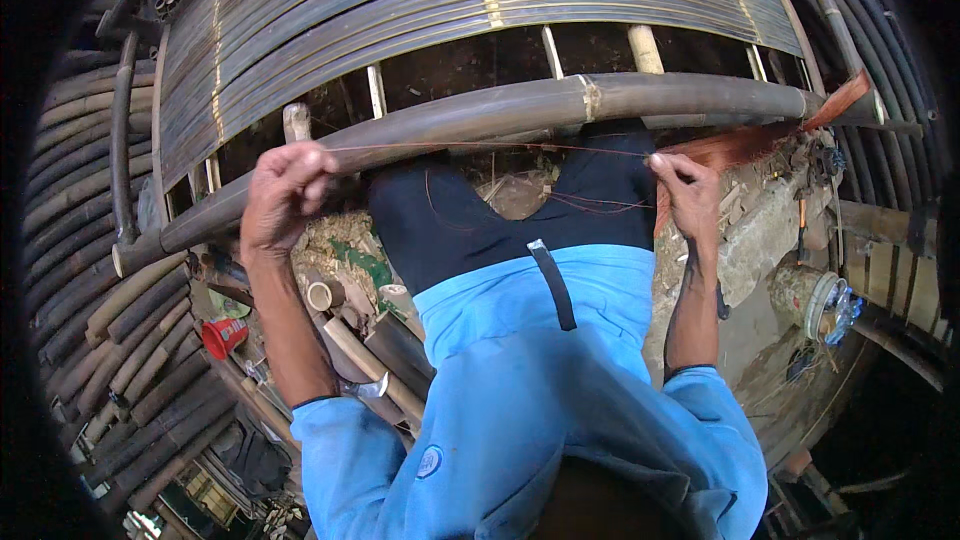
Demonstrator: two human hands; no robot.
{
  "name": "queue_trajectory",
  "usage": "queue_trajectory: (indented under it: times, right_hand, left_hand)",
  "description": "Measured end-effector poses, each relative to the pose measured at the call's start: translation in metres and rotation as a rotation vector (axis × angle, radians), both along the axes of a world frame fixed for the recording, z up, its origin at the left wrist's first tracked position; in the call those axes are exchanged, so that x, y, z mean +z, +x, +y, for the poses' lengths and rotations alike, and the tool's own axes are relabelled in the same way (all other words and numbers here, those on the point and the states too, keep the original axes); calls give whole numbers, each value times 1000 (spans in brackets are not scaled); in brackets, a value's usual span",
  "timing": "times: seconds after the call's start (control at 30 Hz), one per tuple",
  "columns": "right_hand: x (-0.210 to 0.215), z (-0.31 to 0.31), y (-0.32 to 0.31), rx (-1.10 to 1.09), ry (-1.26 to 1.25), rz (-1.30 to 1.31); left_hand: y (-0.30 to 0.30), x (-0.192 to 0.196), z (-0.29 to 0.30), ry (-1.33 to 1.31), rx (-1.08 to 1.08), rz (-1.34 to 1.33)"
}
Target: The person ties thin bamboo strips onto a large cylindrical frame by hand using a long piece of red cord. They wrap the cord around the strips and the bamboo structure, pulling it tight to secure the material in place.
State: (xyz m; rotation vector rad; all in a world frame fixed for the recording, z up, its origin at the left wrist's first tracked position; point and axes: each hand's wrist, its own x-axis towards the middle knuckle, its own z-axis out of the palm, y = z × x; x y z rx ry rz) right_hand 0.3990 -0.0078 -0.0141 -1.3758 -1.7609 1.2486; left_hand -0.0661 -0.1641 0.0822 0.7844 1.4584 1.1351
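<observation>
A thin reddish thread (480, 145) runs nearly straight from side to side between the two hands, above the person's lap and along the near side of a thick bamboo pole (480, 112); whether it touches the pole cannot be told. The left hand (287, 190) pinches its left end between thumb and curled fingers, slightly blurred. The right hand (690, 190) grips the other end between thumb and forefinger, the remaining fingers bent inward.

More fine strands (600, 204) trail across the dark trousers (440, 225) below the thread. Just beside the right hand, a reddish-brown bundle of fibres (725, 148) spreads out, reaching over the pole near its right end. The person wears a blue top (510, 380), with a dark strap (553, 285) hanging at the waist.

Beyond the pole lies a wide panel of narrow dark slats (390, 30), crossed by pale rows of binding. Cut bamboo pieces (385, 370) lie on the ground beside the left forearm, and farther left sits a red container (224, 337) near stacked bamboo lengths (90, 155). To the right, well apart from the hands, a clear jar (822, 305) stands near something blue and crumpled (846, 312). Dark poles (890, 50) line the upper right.
</observation>
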Motion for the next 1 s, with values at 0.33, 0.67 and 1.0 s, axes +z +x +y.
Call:
queue_trajectory:
  times: [0.33, 0.67, 1.0]
  right_hand:
    - [-28, 24, 85, -444, -9, -208]
    - [-40, 53, 163, -685, 175, -311]
    - [-41, 66, 99, -416, 230, -679]
  left_hand:
    - [-90, -3, -62, 258, 647, -257]
    - [-220, 20, -213, 135, 1002, -5]
    - [-328, 19, -326, 466, 562, -368]
